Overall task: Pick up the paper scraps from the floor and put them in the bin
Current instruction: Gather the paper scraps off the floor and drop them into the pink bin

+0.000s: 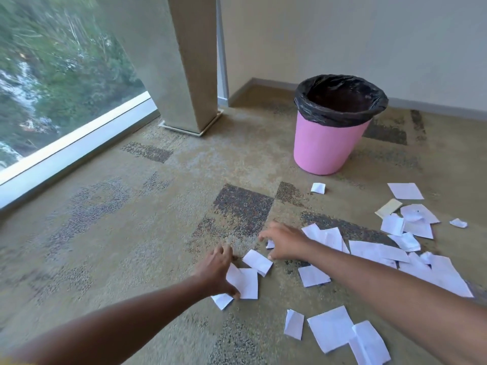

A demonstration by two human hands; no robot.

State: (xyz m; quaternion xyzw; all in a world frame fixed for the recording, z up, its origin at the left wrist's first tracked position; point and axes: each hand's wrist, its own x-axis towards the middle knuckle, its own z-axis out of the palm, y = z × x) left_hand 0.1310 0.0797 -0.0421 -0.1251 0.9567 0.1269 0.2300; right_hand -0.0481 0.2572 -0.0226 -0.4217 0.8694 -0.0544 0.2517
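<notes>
We see the carpeted floor (158, 206), with the black-lined pink bin (326, 148) upright near the wall. Paper scraps (374, 251) lie scattered in front of it. Our left hand (217, 270) pinches a white scrap (245, 283). Our right hand (286, 243) curls over a small scrap (270, 244), and we cannot tell whether it grips.

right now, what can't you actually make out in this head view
Inside of the bin: head view, bottom lost in the dark liner.
Writing on the paper scraps: head view, too small and blurred.
Left hand: head view, motion blur; grip on the near scrap unclear.
Small scrap under the right hand: mostly covered by it.
</notes>
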